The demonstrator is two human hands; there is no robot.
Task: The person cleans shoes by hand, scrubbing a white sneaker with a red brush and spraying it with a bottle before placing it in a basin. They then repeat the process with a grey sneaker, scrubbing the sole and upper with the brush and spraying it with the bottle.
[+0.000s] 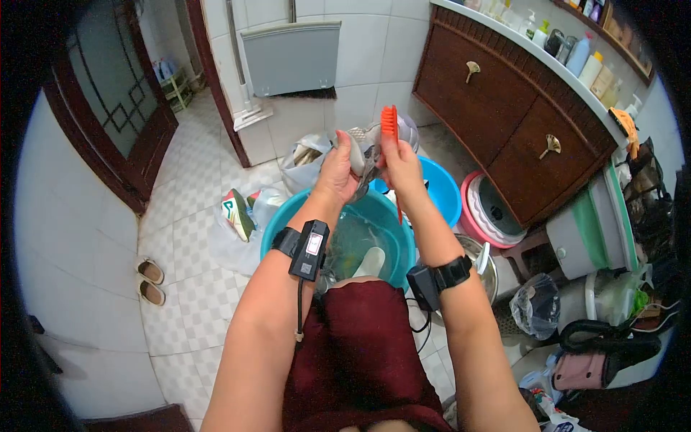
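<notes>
Above the teal basin (pixel 268 241), my left hand (pixel 340 173) is closed around a grey and white shoe (pixel 369 160). My right hand (pixel 402 169) grips an orange brush (pixel 389 122), its bristled head pointing up beside the shoe. Water fills part of the basin, and a pale insole-shaped piece (pixel 370 262) leans inside it, near my knees. A blue basin (pixel 445 189) stands behind and to the right of the teal one.
Left of the basin lie plastic bags with a green and white packet (pixel 237 214). Pink and white basins (pixel 481 219) and a metal bowl (pixel 489 277) stand at right, below a brown cabinet (pixel 489 93). Small shoes (pixel 151 281) sit by the left wall.
</notes>
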